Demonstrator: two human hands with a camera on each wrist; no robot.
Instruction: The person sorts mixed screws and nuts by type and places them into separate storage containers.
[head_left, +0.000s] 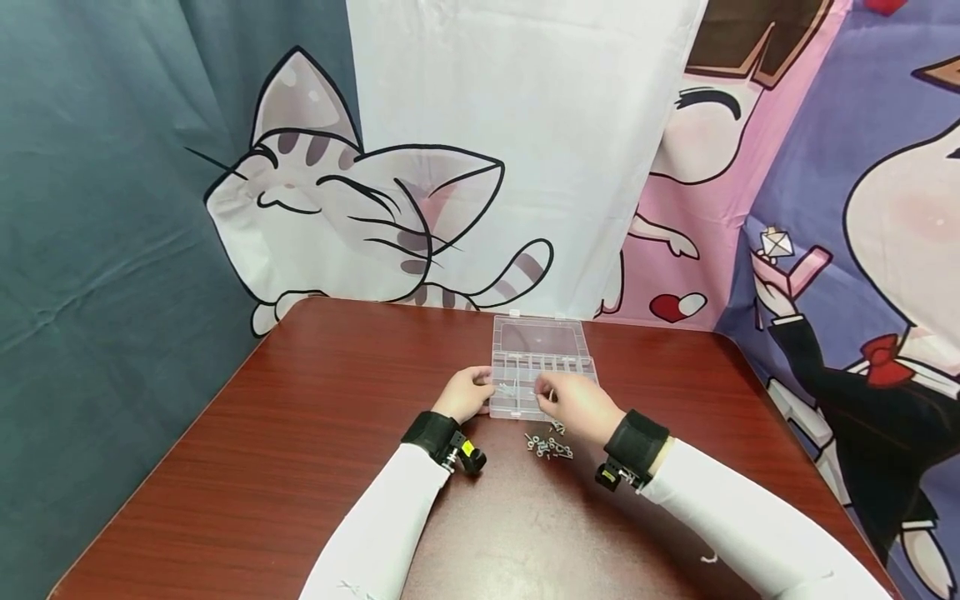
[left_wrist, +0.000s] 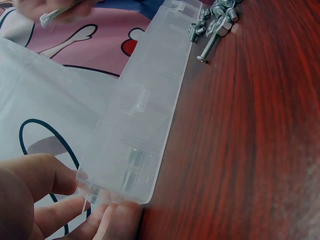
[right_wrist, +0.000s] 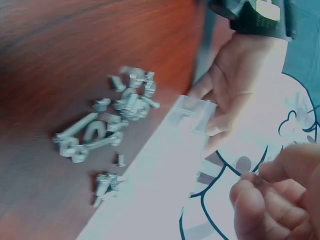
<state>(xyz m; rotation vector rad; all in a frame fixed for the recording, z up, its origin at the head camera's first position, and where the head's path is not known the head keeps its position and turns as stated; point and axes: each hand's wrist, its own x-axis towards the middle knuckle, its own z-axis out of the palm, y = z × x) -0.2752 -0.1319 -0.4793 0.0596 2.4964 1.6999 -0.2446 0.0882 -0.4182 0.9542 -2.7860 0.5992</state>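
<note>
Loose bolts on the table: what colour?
Silver-grey metallic; the bolts show best in the left wrist view.

- Left hand [head_left: 463, 395] and right hand [head_left: 579, 405]: bare
- Left sleeve [head_left: 382, 517] and right sleeve [head_left: 757, 517]: white, long, lightly creased
- Left wristband [head_left: 430, 430] and right wristband [head_left: 637, 440]: broad, black
- Left wrist camera [head_left: 476, 462] and right wrist camera [head_left: 602, 482]: small, black, each with a yellow patch [head_left: 467, 447] and silvery hardware [head_left: 452, 457] beside it
</note>
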